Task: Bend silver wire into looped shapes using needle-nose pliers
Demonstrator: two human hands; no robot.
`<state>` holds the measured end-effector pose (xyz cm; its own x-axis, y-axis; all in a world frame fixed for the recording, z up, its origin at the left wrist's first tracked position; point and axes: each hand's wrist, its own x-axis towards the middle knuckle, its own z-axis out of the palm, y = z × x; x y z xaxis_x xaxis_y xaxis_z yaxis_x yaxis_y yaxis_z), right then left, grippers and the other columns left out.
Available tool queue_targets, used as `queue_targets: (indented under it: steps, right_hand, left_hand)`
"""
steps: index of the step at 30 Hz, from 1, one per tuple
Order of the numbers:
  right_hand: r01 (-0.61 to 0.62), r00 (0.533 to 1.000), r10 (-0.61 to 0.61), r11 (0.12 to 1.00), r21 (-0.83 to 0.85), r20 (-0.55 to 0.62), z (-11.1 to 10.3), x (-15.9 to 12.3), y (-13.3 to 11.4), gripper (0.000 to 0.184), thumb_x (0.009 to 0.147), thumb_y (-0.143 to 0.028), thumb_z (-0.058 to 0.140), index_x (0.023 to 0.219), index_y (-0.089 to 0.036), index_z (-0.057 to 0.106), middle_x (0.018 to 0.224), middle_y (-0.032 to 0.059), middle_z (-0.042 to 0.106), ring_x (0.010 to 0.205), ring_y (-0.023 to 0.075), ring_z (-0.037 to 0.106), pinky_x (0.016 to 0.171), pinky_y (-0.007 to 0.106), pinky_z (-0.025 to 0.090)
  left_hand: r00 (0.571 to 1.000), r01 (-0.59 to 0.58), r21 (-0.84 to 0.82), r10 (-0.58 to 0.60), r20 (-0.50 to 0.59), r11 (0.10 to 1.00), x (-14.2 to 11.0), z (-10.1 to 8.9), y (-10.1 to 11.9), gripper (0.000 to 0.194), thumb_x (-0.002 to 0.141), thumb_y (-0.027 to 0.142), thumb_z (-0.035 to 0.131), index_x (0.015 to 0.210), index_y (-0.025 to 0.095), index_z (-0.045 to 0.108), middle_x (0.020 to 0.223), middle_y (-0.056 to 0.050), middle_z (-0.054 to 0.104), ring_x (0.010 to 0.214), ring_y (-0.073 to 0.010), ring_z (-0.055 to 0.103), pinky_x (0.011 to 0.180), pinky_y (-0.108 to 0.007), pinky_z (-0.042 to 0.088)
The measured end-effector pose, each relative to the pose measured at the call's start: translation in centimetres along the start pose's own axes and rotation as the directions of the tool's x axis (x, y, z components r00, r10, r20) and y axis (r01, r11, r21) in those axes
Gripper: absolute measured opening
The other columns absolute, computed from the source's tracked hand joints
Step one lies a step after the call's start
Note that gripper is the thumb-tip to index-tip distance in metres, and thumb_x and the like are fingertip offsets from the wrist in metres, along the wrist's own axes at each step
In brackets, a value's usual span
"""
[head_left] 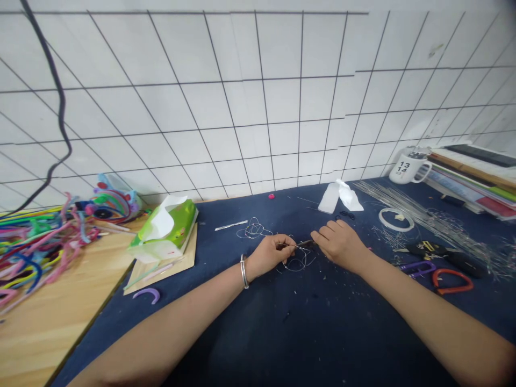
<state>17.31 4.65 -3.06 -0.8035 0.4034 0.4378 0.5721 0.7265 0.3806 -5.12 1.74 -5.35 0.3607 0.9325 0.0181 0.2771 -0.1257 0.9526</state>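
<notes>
My left hand [271, 251], with a silver bangle at its wrist, is closed in a pinch on a thin wire [297, 269]. The wire bends into loose loops just above the dark cloth. To the right, my right hand [337, 243] is wrapped round what look like pliers; only the dark jaws [307, 243] show, pointing left at the wire near my left fingertips. Its handles are hidden in my palm. Behind my left hand lies a tangle of thin wire with small beads [253, 230], and a thin silver strip [231, 226] is beside it.
A green tissue pack [183, 228] and colourful pipe cleaners [52, 242] are on the left. On the right lie a white wire ring [396, 219], straight wires [397, 201], orange-handled [452, 290] and purple-handled [419, 267] tools. A mug [405, 167] stands by the tiled wall.
</notes>
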Motion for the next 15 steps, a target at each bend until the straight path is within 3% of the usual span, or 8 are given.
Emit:
queue_targets:
  steps: [15]
  right_hand:
    - [-0.086, 0.996, 0.086, 0.996, 0.003, 0.0, -0.8, 0.54, -0.81, 0.022, 0.084, -0.013, 0.039, 0.094, -0.014, 0.059, 0.067, 0.006, 0.05, 0.068, 0.016, 0.036, 0.061, 0.031, 0.021]
  left_hand:
    - [0.996, 0.001, -0.052, -0.006, -0.091, 0.999, 0.11, 0.25, -0.03, 0.013, 0.076, 0.024, 0.052, 0.079, 0.012, 0.056, 0.069, -0.001, 0.059, 0.049, -0.0042, 0.047, 0.047, -0.016, 0.037]
